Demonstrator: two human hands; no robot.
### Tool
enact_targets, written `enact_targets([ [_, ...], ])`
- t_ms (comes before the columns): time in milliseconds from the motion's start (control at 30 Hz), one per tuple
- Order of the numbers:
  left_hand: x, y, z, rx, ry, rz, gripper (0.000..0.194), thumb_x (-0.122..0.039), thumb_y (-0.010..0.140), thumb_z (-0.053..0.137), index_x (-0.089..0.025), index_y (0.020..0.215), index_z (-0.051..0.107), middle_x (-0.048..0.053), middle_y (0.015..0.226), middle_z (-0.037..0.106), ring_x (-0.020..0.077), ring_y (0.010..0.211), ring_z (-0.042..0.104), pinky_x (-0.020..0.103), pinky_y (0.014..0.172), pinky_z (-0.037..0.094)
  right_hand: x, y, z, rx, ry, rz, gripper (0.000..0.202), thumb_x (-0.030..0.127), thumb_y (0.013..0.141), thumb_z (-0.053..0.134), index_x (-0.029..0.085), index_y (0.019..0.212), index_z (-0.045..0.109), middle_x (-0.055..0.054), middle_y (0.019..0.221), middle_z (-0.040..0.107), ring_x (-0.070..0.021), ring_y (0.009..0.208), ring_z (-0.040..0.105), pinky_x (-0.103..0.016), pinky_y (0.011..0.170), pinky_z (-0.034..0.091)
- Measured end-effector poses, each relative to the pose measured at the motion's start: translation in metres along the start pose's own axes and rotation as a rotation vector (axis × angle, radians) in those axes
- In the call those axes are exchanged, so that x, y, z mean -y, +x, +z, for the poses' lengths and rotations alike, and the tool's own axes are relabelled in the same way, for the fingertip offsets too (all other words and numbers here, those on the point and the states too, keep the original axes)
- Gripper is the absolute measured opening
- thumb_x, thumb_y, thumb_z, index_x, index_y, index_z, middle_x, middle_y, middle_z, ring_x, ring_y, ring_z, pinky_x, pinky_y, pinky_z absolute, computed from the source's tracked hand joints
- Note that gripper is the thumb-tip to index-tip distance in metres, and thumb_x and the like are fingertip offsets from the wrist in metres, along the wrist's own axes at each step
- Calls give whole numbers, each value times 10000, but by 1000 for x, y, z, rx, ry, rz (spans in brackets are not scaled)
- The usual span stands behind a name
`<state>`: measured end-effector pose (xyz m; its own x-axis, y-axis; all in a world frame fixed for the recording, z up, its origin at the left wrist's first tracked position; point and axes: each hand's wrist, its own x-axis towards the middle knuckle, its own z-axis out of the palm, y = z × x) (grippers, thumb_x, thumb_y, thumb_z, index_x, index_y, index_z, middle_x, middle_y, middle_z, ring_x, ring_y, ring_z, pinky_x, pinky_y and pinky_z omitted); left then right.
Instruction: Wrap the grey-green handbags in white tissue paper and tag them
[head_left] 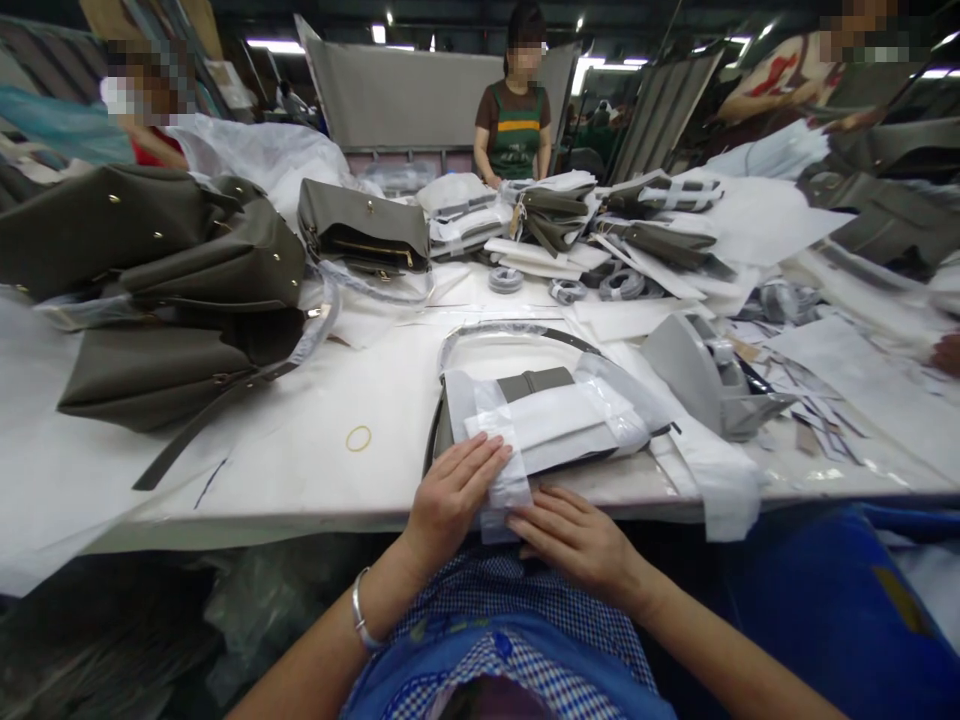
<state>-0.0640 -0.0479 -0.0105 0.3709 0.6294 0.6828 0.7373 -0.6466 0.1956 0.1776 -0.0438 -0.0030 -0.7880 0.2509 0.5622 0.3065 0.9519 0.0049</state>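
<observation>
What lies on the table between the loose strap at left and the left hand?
A thin yellow ring and, nearer the strap, a short dark line lie on the white table, in the head view.

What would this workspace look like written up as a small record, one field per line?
Left hand: fingers flat on a whitish strip lying over a bag
Right hand: fingertips at the strip's lower part, by the table edge
Bag: olive-grey, partly covered in white wrapping, strap looped behind
Left side: yellow ring on the table; several dark bags
Across the table: a person in a green apron
</observation>
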Motion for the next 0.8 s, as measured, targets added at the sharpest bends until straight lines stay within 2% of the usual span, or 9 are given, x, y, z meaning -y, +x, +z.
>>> enact_targets([
  [67,-1,1,-1,5,16,0,456,-95,995,435,-172,1444,469,84,1397,599,226,1349,497,441,1084,492,3,1,16,-23,-23,21,331,123,961,555,142,1283,626,-84,1163,741,-213,1090,671,-412,978,552],
  [133,-2,2,-2,11,33,3,463,-96,992,446,-178,1448,466,79,1404,593,230,1352,495,437,1083,499,2,8,28,-102,2,48,316,97,955,537,146,1245,651,-84,1079,764,-218,1026,693,-405,921,579],
  [233,-3,2,-4,20,62,7,485,-102,986,470,-194,1461,451,68,1427,573,232,1365,483,431,1089,504,0,18,36,-233,65,90,272,94,936,559,167,1161,693,-82,1010,777,-217,964,714,-389,866,602],
  [333,-4,2,-4,23,85,16,500,-104,979,493,-202,1467,446,58,1444,557,235,1382,464,427,1105,496,5,19,35,-273,107,123,237,93,937,555,161,1104,709,-79,1014,779,-205,937,727,-363,858,610],
  [600,-8,4,1,-7,138,12,522,-58,969,464,-189,1474,434,62,1432,567,237,1397,445,426,1105,498,36,1,19,-239,199,197,284,78,960,464,153,1109,694,-67,1048,777,-195,987,734,-338,858,615],
  [800,-9,9,2,-16,147,0,538,-63,974,463,-210,1490,410,60,1428,570,235,1388,457,423,1108,495,46,-4,11,-237,196,227,342,23,919,445,164,1112,690,-62,1026,781,-195,994,736,-325,828,619],
])
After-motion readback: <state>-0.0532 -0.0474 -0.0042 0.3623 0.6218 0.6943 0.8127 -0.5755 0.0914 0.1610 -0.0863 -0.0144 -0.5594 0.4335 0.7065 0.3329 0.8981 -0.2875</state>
